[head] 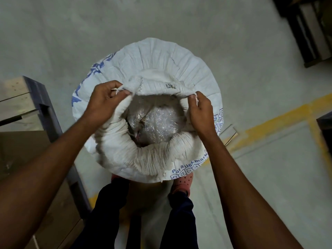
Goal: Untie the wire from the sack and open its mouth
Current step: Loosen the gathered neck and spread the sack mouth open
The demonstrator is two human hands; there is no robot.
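Our left hand [104,100] pinching the white sack [161,65] rim, our right hand [201,109] gripping its opposite edge, clear plastic liner [156,123] inside the mouth

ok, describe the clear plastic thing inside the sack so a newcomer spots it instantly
Find the big white woven sack standing on the grey floor, its mouth held open by both hands. Look down the opening: the crinkled transparent plastic liner bulges there, glossy and see-through, unlike the matte white cloth rim around it.

Dim, flat indoor light falls evenly around the white sack [149,69], its brightest surface. Clear plastic [158,123] inside the sack glints faintly. Corners far from the sack darken, soften and bend with wide-angle distortion.
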